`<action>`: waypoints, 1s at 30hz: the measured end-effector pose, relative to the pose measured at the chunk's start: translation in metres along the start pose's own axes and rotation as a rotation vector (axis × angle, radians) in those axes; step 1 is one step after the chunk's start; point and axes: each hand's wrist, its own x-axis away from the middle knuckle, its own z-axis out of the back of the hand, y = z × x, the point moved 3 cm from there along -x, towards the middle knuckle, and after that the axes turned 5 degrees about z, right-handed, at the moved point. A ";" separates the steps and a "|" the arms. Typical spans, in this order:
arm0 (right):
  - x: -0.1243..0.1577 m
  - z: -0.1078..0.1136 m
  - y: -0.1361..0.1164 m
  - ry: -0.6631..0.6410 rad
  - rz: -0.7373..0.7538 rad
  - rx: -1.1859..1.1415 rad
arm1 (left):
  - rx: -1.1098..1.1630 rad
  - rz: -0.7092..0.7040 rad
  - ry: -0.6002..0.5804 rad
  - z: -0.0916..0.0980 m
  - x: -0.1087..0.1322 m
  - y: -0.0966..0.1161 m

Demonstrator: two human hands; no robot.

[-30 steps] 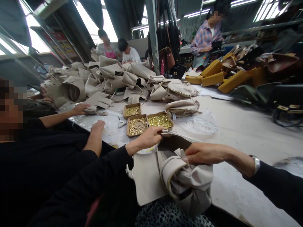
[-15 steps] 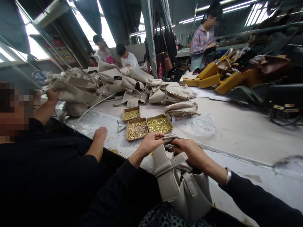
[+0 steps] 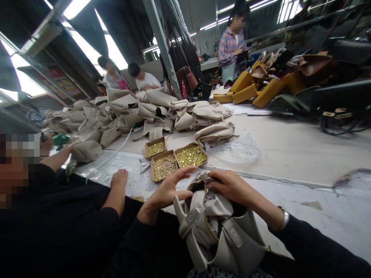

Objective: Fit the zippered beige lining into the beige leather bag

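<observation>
Beige leather made the handbag (image 3: pixel 220 235) that lay in your lap at the near edge of the bench (image 3: pixel 290 154), with its mouth turned up toward you. Your right hand (image 3: pixel 228 185) was closed on the top rim of the handbag, the fingers pinching the folded edge near a small tab. Your left hand (image 3: pixel 168 189) was open, the fingers spread and slightly curled, and it touched the left side of the bag mouth without gripping anything.

Just beyond your hands, three small cardboard trays stood together on the bench: the right tray (image 3: pixel 191 155) held bright gold fittings, the middle tray (image 3: pixel 164 166) held paler metal parts, and the rear tray (image 3: pixel 155 147) held more gold pieces. A clear plastic sheet (image 3: pixel 240 150) lay beside them. Further back, a pile of beige bags (image 3: pixel 139 112) covered the bench, and yellow bags (image 3: pixel 255 90) lay to the right.

On your left sat a co-worker in black, with one hand (image 3: pixel 118 179) resting on the bench and well apart from your own. Other people stood and sat in the background.
</observation>
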 end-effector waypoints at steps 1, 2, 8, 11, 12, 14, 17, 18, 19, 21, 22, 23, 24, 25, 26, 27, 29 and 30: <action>0.000 0.000 0.000 -0.004 -0.003 -0.005 | 0.000 -0.077 -0.027 0.005 0.002 0.008; 0.000 -0.001 0.000 -0.012 -0.007 -0.009 | 0.009 -0.142 -0.075 0.009 0.004 0.017; -0.003 -0.002 -0.001 -0.060 -0.062 -0.087 | 0.207 -0.061 -1.062 -0.008 0.037 0.049; -0.001 0.003 0.003 -0.166 -0.047 -0.157 | 0.061 0.115 -1.019 -0.008 0.055 0.031; 0.000 0.006 0.003 -0.207 -0.026 -0.190 | -0.008 0.173 -0.957 -0.007 0.061 0.024; 0.002 0.010 0.003 -0.282 0.029 -0.263 | -0.142 0.272 -0.886 -0.006 0.069 0.019; 0.003 0.014 0.001 -0.348 0.098 -0.345 | -0.266 0.388 -0.779 -0.011 0.070 0.033; 0.002 0.014 0.000 -0.351 0.106 -0.358 | -0.260 0.413 -0.683 -0.014 0.066 0.041; 0.002 0.013 0.000 -0.346 0.107 -0.364 | -0.225 0.430 -0.546 -0.016 0.059 0.050; 0.001 0.010 0.001 -0.306 0.095 -0.344 | -0.124 0.423 -0.210 -0.019 0.045 0.062; 0.001 0.008 0.002 -0.276 0.086 -0.322 | -0.084 0.395 -0.046 -0.021 0.038 0.065; 0.001 0.006 0.003 -0.245 0.076 -0.296 | -0.064 0.353 0.084 -0.022 0.033 0.067; 0.002 0.004 0.004 -0.216 0.066 -0.267 | -0.065 0.303 0.163 -0.025 0.028 0.067; 0.003 0.002 0.005 -0.188 0.055 -0.237 | -0.086 0.256 0.197 -0.029 0.025 0.066; 0.005 0.000 0.006 -0.166 0.041 -0.212 | -0.122 0.217 0.210 -0.033 0.023 0.065; 0.007 -0.002 0.007 -0.148 0.027 -0.195 | -0.171 0.183 0.223 -0.037 0.022 0.064; 0.011 -0.004 0.008 -0.123 0.009 -0.192 | -0.310 0.108 0.271 -0.042 0.024 0.065; 0.013 -0.005 0.008 -0.117 0.006 -0.202 | -0.388 0.069 0.305 -0.043 0.026 0.066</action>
